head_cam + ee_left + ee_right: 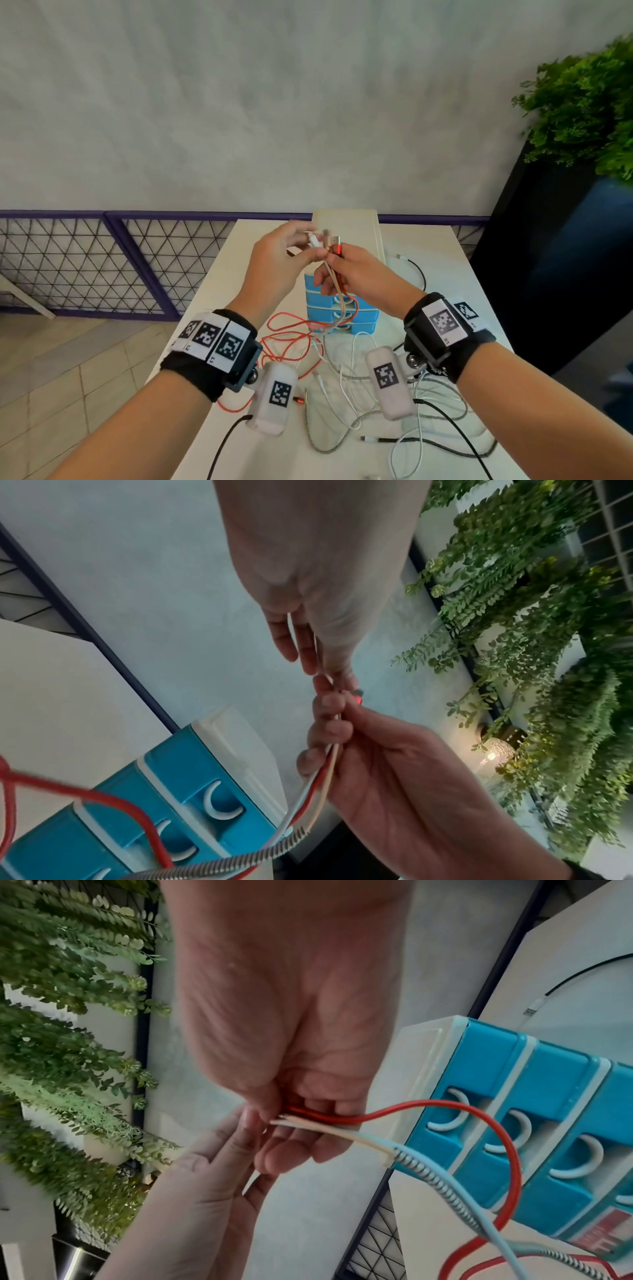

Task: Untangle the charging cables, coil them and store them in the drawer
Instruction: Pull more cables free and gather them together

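Both hands are raised over the table in front of the blue drawer unit (342,310). My right hand (334,265) grips a bundle of cable ends (325,767): a red cable (411,1107), a white one (342,1131) and a beige one. The red plug (337,248) sticks up out of the fist. My left hand (310,245) pinches the white plug (313,240) just left of the bundle. The cables hang from the fist down to a tangle (342,370) of red, white, braided and black cables on the white table (212,308).
All drawers of the unit (548,1069) are closed. A black cable (416,270) with a white plug lies right of the unit. A dark planter with green foliage (582,109) stands at the right. A purple mesh railing (102,260) runs behind the table.
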Motion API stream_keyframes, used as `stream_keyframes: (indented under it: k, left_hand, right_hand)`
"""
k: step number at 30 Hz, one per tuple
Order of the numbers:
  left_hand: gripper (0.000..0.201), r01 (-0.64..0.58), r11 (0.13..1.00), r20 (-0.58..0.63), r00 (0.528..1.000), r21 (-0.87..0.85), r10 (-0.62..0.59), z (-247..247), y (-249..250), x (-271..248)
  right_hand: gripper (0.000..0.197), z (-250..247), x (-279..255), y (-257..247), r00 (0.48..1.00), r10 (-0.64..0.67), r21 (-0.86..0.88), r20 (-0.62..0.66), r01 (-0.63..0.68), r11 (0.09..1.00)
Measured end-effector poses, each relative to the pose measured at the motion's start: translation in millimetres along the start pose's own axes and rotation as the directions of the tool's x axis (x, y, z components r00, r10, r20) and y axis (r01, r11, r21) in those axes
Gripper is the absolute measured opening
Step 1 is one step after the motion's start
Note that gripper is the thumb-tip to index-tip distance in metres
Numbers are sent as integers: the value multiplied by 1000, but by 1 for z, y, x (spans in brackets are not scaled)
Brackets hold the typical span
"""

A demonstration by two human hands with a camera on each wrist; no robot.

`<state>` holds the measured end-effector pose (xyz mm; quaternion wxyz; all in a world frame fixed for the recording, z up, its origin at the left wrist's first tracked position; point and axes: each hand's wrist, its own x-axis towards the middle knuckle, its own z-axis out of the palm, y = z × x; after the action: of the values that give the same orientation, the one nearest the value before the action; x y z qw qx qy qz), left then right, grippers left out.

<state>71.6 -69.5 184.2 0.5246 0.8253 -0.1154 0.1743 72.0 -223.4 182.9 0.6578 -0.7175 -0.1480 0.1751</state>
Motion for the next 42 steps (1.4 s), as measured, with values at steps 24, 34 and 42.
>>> stream_keyframes:
  k: [24, 34, 42]
  left_hand:
    - [26, 262, 953, 589, 750, 154, -301, 29, -90, -62]
    - [27, 243, 898, 602, 674, 366, -428, 20, -132, -79]
    - [30, 196, 959, 559, 780, 207, -280, 23, -82, -39]
  right_hand:
    - [23, -9, -3, -26, 964, -83, 26, -252, 93, 995]
    - [26, -29, -9, -42, 801, -316, -34, -509, 348, 937]
    - [31, -19, -8, -6, 996, -84, -742, -13, 47, 668]
